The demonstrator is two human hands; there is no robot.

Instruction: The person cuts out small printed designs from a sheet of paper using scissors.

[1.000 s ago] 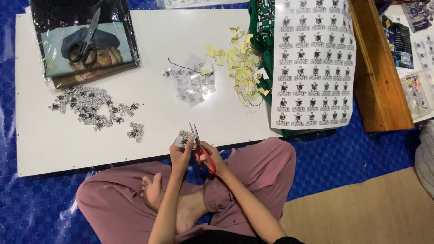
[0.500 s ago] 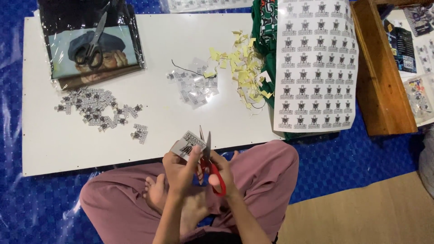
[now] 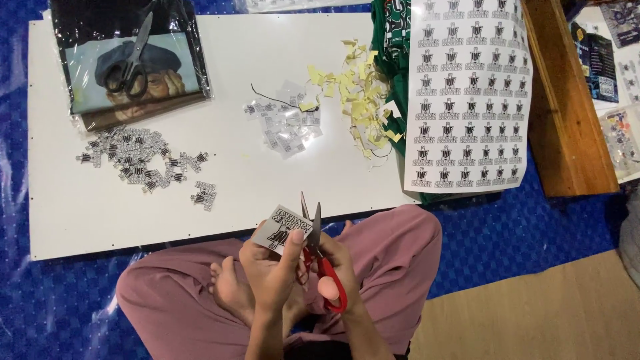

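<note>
"Where was the sticker?"

"Over my lap, just off the near edge of the white board (image 3: 220, 80). My left hand (image 3: 270, 273) pinched the small printed sticker piece (image 3: 285, 230) by its lower corner, fingers closed on it."

"And the other hand?"

"My right hand (image 3: 333, 267) was closed through the red-handled scissors (image 3: 319, 257), blades parted beside the paper. The piece looked light and floppy, so I judged a grip near the cut line best."
</note>
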